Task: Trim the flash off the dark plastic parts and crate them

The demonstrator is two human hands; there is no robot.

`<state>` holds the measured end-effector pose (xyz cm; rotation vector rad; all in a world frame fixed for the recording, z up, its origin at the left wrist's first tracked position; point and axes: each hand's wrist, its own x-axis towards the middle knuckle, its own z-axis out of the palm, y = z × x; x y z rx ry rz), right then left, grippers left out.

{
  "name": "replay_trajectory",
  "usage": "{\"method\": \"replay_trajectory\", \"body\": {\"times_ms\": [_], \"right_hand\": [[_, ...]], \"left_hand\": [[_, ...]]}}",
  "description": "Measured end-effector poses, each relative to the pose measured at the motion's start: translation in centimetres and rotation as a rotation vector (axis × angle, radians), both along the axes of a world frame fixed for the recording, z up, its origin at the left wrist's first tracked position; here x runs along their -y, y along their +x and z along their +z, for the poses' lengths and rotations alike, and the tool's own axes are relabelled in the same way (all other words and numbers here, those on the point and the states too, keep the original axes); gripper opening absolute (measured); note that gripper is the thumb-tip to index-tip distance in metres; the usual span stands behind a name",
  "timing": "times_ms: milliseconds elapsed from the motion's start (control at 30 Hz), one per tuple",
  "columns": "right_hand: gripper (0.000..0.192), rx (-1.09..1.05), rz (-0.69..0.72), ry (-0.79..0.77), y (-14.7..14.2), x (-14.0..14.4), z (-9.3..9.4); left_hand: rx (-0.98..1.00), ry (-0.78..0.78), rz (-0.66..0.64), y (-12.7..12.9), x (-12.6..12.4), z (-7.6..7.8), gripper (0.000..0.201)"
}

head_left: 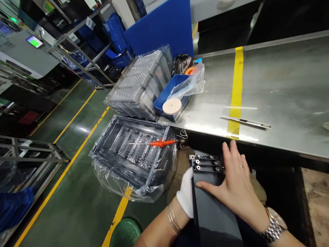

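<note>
Below the steel workbench (pixel 282 89) edge, on our lap, we are steadying a flat black rectangular panel with 2 rows of screw terminals (pixel 213 202): gloved left hand (pixel 186 195) clasping its left edge, bare right hand (pixel 238 190) spread flat on top. Unclamped, it could slide off toward the bag-lined black tray (pixel 133 154) holding an orange-handled screwdriver (pixel 154 143). We are reading no writing.

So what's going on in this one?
A person seated at a steel workbench holds a flat black part on their lap. The right hand lies flat on top of it; the left hand, in a white covering, grips its left edge. On the floor to the left, a plastic-wrapped black tray carries an orange-handled screwdriver. A blue bin and stacked clear trays sit on the bench.
</note>
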<state>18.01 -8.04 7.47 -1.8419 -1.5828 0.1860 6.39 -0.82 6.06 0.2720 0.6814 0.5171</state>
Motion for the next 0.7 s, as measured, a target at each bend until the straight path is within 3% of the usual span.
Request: {"method": "replay_trajectory", "body": {"times_ms": [133, 267, 400, 500, 600, 700], "right_hand": [[0.107, -0.027, 0.155, -0.050, -0.1, 0.5, 0.0], [0.112, -0.074, 0.038, -0.037, -0.2, 0.1, -0.1], [0.112, -0.084, 0.172, -0.073, -0.8, 0.8, -0.4], [0.113, -0.076, 0.133, -0.060, -0.8, 0.5, 0.0], [0.098, -0.084, 0.045, 0.039, 1.0, -0.7, 1.3], [0.060, -0.194, -0.083, 0.123, 3.5, -0.6, 2.5]], "left_hand": [[-0.012, -0.066, -0.047, -0.1, 0.1, 0.3, 0.044], [-0.014, -0.043, -0.017, -0.4, 0.2, 0.5, 0.041], [-0.037, -0.091, 0.007, -0.9, 0.3, 0.3, 0.036], [-0.049, -0.117, 0.029, -1.1, 0.4, -0.1, 0.034], [0.042, -0.162, -0.038, -1.4, 0.3, 0.0, 0.036], [0.131, -0.240, -0.131, -2.1, -0.1, 1.1, 0.055]]}}
